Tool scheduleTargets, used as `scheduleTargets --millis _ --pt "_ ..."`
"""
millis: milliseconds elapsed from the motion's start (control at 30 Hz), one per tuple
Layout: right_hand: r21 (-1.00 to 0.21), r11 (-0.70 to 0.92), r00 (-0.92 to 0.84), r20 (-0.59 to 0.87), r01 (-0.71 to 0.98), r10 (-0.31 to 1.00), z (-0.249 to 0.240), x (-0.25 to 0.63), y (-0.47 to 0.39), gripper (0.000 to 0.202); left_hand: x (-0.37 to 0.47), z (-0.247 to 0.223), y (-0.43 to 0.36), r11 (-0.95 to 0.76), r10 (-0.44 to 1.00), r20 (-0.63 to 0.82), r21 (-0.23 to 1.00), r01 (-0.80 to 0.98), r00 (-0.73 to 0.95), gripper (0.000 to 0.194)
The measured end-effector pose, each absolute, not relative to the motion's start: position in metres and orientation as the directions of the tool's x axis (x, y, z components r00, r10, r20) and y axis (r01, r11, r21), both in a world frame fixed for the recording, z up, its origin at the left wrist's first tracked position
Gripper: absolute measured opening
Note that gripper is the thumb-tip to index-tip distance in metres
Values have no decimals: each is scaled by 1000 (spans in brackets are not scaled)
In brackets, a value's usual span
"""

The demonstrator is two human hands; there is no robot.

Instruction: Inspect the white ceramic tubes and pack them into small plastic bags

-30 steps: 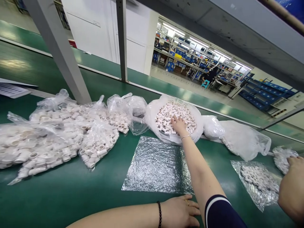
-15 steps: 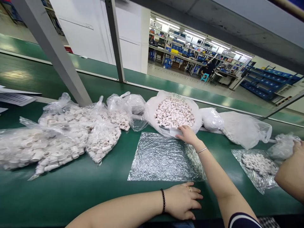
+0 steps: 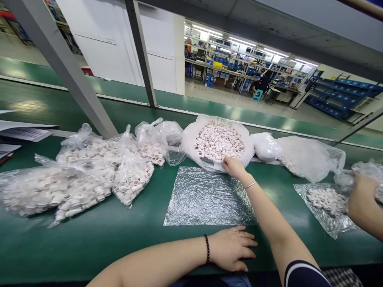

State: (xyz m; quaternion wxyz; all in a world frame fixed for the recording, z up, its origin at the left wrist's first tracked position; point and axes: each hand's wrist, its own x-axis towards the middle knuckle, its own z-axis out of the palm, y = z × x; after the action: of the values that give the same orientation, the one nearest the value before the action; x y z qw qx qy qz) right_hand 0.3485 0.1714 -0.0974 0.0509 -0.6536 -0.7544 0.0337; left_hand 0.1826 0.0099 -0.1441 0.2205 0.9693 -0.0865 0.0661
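Note:
An open plastic bag (image 3: 188,139) full of small white pipe fittings (image 3: 220,139) stands behind a flat silvery sheet (image 3: 206,199). My right hand (image 3: 235,167) is at the bag's front rim, its fingers pinched together beside a pale label; what they grip is too small to make out. My left hand (image 3: 233,248) lies flat on the green table (image 3: 143,235), fingers spread, just in front of the sheet, holding nothing.
Clear bags of white fittings (image 3: 134,181) crowd the left. More bags (image 3: 311,155) line the back right. Another person's hand (image 3: 362,199) is beside a sheet with fittings (image 3: 327,201) at right. Papers (image 3: 26,133) lie far left; a grey post (image 3: 66,71) slants behind.
My right hand's fingers have drawn together at the bag's front rim. My left hand still rests flat. The other person's hand at the right shows further into view.

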Motion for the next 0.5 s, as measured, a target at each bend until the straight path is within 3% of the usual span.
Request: scheduleTargets --millis 200,267,500 --pt "-142 321 -314 68 936 947 -92 355 154 20 182 -144 10 -891 -135 196 405 -206 971 44" --pt "-136 281 -271 88 950 959 -87 357 160 10 183 -143 11 -888 -135 186 412 -202 973 44" --pt "-126 138 -122 131 982 984 -61 369 204 29 183 -144 12 -876 -133 183 438 -202 974 43"
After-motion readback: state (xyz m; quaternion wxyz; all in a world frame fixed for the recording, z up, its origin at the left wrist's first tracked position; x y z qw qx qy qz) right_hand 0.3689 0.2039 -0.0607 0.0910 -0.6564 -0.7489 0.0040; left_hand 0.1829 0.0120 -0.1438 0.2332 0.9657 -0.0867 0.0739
